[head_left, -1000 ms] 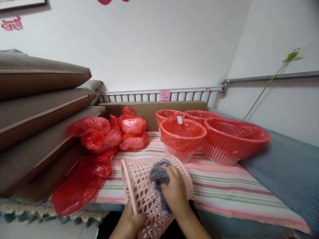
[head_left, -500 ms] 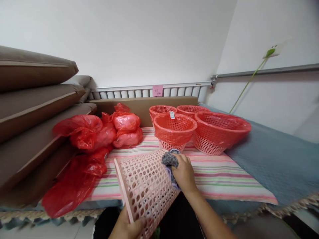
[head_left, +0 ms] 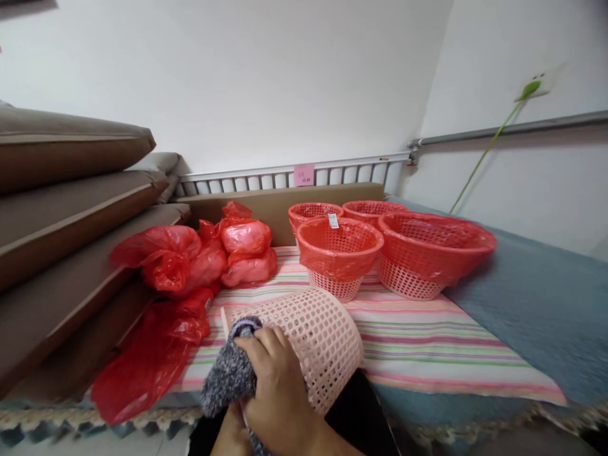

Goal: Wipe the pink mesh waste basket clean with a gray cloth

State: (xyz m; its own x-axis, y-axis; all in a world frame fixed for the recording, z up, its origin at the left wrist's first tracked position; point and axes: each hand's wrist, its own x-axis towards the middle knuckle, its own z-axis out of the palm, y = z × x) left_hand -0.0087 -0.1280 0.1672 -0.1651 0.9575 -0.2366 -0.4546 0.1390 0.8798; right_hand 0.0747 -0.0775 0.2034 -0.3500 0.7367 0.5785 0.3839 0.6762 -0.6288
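Observation:
A pale pink perforated basket (head_left: 327,342) lies on its side at the near edge of the striped cloth, its rim to the left and its base to the right. My right hand (head_left: 280,380) is closed on a fuzzy grey cloth (head_left: 230,373) with a purple edge, pressed against the basket near its rim. Below it, my left hand (head_left: 234,430) is at the rim's lower side, mostly hidden behind my right hand and the cloth, so its fingers do not show.
Baskets lined with red plastic, one in front (head_left: 339,253), stand behind. Red plastic bags (head_left: 190,266) lie left, beside stacked brown cushions (head_left: 71,202). A striped cloth (head_left: 427,342) covers part of the blue surface (head_left: 536,304). A radiator stands at the wall.
My right hand has moved left and down with the grey cloth, from the basket's base end to its rim end. It now covers much of my left hand.

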